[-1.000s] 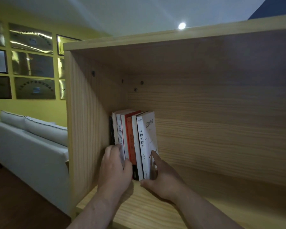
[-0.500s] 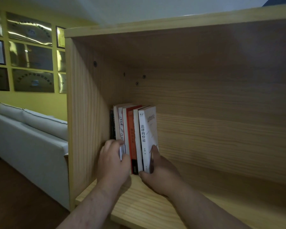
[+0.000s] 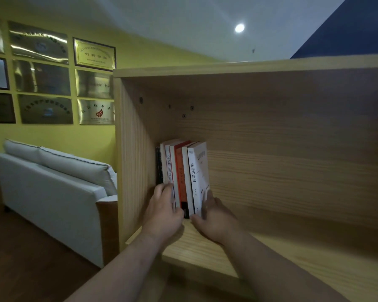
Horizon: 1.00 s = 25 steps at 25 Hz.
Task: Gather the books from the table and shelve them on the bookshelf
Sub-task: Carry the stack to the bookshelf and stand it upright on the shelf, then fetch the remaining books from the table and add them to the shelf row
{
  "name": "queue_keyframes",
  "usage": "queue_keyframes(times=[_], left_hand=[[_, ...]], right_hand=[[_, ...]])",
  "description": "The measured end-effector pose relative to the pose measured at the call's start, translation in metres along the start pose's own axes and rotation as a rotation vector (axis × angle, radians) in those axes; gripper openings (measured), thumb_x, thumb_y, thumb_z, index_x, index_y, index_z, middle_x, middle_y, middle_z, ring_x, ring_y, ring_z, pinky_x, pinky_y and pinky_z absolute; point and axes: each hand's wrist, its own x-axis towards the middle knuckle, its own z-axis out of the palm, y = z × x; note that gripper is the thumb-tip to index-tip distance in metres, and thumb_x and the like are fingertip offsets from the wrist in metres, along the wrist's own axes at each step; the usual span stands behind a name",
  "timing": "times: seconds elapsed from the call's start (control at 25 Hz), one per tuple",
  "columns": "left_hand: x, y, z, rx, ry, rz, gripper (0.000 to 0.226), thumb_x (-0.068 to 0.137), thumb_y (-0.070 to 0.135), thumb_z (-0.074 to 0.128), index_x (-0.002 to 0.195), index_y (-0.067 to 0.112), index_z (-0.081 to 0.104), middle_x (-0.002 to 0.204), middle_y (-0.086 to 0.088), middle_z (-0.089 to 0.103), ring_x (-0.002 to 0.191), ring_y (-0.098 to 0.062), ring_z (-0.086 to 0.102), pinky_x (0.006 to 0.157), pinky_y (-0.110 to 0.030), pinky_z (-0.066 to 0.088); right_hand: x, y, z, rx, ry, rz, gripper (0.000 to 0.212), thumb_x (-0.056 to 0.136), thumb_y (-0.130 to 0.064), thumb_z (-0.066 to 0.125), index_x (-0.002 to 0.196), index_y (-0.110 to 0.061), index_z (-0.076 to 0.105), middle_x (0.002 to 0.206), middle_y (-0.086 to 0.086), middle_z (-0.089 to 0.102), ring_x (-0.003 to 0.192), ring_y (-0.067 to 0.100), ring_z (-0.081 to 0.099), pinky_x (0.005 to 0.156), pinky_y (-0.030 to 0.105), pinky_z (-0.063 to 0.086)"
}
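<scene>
1. Where the books (image 3: 181, 177) are: they stand upright as one tight row in the far left corner of the bookshelf (image 3: 271, 67), on its shelf board (image 3: 216, 253), spines toward the person. The row's left end is just beside the side wall (image 3: 132, 171); I cannot tell if it touches.
2. Long axis: each book is vertical, w/ no clear lean. The row itself runs L to R along the board.
3. Left hand (image 3: 163, 212): low on the left end of the row, fingers bent over the spines there, thumb near the foot of the red book (image 3: 180, 177). It holds the row from that side.
4. Right hand (image 3: 215, 219): low on the right end, thumb upright against the outer cover of the white book (image 3: 198, 171), other fingers curled at its bottom front corner. A narrow grip on this book.
5. Key relation: the books lie straight ahead, between the two hands, approx. equally near to both. The free shelf space is all to the right, so only the right hand guards the side where the row could fall.
6. Judgement: the step in hand seems to be squaring the row into the corner. The next move prob. needs the right hand to let go slowly, bc nothing else props the white book.
7. Also in view: a white sofa (image 3: 52, 192) and wall plaques (image 3: 94, 54), left of the shelf.
</scene>
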Motion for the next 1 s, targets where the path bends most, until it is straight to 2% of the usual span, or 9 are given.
queue_keyframes(times=[0.12, 0.28, 0.36, 0.44, 0.52, 0.56, 0.64, 0.8, 1.0], left_hand=[[-0.028, -0.011, -0.008, 0.099, -0.106, -0.007, 0.06, 0.091, 0.023, 0.059, 0.148, 0.031, 0.04, 0.163, 0.01, 0.019, 0.144, -0.016, 0.037, 0.114, -0.038, 0.042], [-0.091, -0.019, -0.02, 0.27, -0.064, 0.09, 0.03, 0.1, 0.035, 0.043, 0.123, 0.032, 0.063, 0.13, 0.007, 0.063, 0.123, -0.012, 0.056, 0.103, -0.028, 0.04], [-0.11, -0.019, -0.027, 0.258, -0.128, 0.101, 0.037, 0.102, 0.035, 0.043, 0.133, 0.024, 0.06, 0.138, 0.005, 0.06, 0.132, -0.014, 0.048, 0.115, -0.033, 0.032], [-0.124, -0.014, -0.036, 0.238, -0.182, 0.087, 0.043, 0.099, 0.03, 0.055, 0.141, 0.021, 0.055, 0.148, 0.003, 0.05, 0.141, -0.017, 0.038, 0.121, -0.036, 0.026], [-0.146, -0.007, -0.042, 0.188, -0.224, 0.086, 0.046, 0.097, 0.026, 0.059, 0.142, 0.02, 0.053, 0.151, 0.003, 0.043, 0.144, -0.017, 0.033, 0.119, -0.035, 0.028], [-0.161, -0.006, -0.042, 0.145, -0.241, 0.074, 0.046, 0.096, 0.025, 0.06, 0.142, 0.02, 0.053, 0.149, 0.005, 0.043, 0.141, -0.016, 0.036, 0.116, -0.032, 0.031], [-0.188, -0.01, -0.038, 0.095, -0.289, 0.046, 0.042, 0.096, 0.025, 0.06, 0.138, 0.021, 0.056, 0.138, 0.009, 0.048, 0.13, -0.012, 0.046, 0.107, -0.025, 0.039], [-0.236, -0.042, -0.004, 0.11, -0.549, -0.108, 0.03, 0.095, 0.029, 0.061, 0.124, 0.023, 0.065, 0.126, 0.006, 0.059, 0.118, -0.014, 0.056, 0.101, -0.029, 0.045], [-0.279, -0.109, 0.055, 0.081, -0.836, -0.313, 0.027, 0.092, 0.022, 0.064, 0.117, 0.015, 0.071, 0.116, -0.002, 0.067, 0.109, -0.02, 0.063, 0.095, -0.031, 0.05]], right_hand=[[-0.031, 0.002, -0.006, -0.082, 0.026, 0.036, 0.071, 0.092, -0.055, 0.048, 0.148, -0.014, 0.035, 0.137, 0.013, 0.054, 0.12, 0.03, 0.056, 0.098, 0.042, 0.05], [-0.091, 0.003, -0.023, -0.177, -0.138, 0.023, 0.048, 0.098, -0.052, 0.04, 0.124, -0.016, 0.058, 0.126, 0.009, 0.061, 0.116, 0.029, 0.057, 0.088, 0.037, 0.044], [-0.124, 0.005, -0.025, -0.271, -0.129, -0.044, 0.05, 0.102, -0.05, 0.034, 0.133, -0.017, 0.054, 0.137, 0.01, 0.056, 0.126, 0.029, 0.051, 0.101, 0.039, 0.041], [-0.161, 0.004, -0.021, -0.387, -0.112, -0.106, 0.062, 0.101, -0.047, 0.039, 0.154, -0.016, 0.033, 0.16, 0.013, 0.034, 0.147, 0.031, 0.031, 0.122, 0.042, 0.023], [-0.199, 0.007, -0.009, -0.399, -0.028, -0.168, 0.073, 0.097, -0.041, 0.046, 0.16, -0.016, 0.018, 0.168, 0.014, 0.014, 0.156, 0.03, 0.011, 0.127, 0.042, 0.002], [-0.216, 0.01, -0.003, -0.366, 0.027, -0.199, 0.071, 0.097, -0.039, 0.046, 0.159, -0.017, 0.021, 0.169, 0.014, 0.013, 0.157, 0.03, 0.007, 0.126, 0.04, -0.004], [-0.242, 0.019, 0.012, -0.251, 0.033, -0.221, 0.06, 0.098, -0.033, 0.047, 0.155, -0.019, 0.035, 0.167, 0.01, 0.022, 0.156, 0.027, 0.014, 0.125, 0.035, 0.002], [-0.274, 0.059, 0.066, -0.126, -0.3, -0.072, 0.047, 0.099, -0.032, 0.047, 0.145, -0.023, 0.048, 0.147, 0.003, 0.051, 0.136, 0.026, 0.047, 0.109, 0.036, 0.042], [-0.269, 0.118, 0.151, -0.062, -0.632, 0.049, 0.049, 0.099, -0.029, 0.045, 0.148, -0.024, 0.045, 0.149, 0.004, 0.052, 0.132, 0.027, 0.051, 0.103, 0.038, 0.047]])
